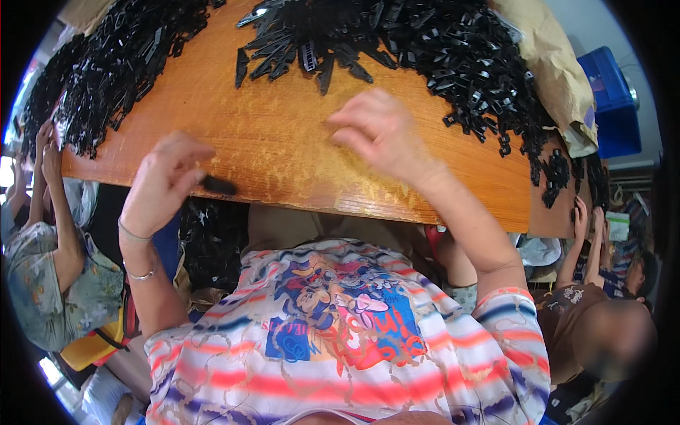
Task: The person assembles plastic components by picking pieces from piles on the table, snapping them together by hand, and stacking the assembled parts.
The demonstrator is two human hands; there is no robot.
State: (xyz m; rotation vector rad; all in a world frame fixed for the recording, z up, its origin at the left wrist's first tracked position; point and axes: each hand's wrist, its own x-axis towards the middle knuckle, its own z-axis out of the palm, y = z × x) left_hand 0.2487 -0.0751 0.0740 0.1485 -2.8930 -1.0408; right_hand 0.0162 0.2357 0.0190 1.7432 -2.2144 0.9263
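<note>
My left hand [164,177] is over the table's near edge at the left, thumb and fingers apart. Just off its thumb tip is a small black piece [218,185], smeared by motion; the hand does not appear closed on it. My right hand [379,134] hovers over the middle of the table, blurred, with curved fingers and a gap between thumb and forefinger. Nothing shows in it. Beyond it lies a heap of long, pointed black plastic clip parts [324,71]. A pile of smaller black clip pieces [460,64] adjoins that heap on the right.
The worn wooden tabletop [269,142] ends close to my body. Another black heap [120,64] covers its far left. A brown paper sack [556,71] and blue bins [609,99] stand at the right. Other people work at the left [60,276] and right [577,312]. Black pieces [212,237] lie below the edge.
</note>
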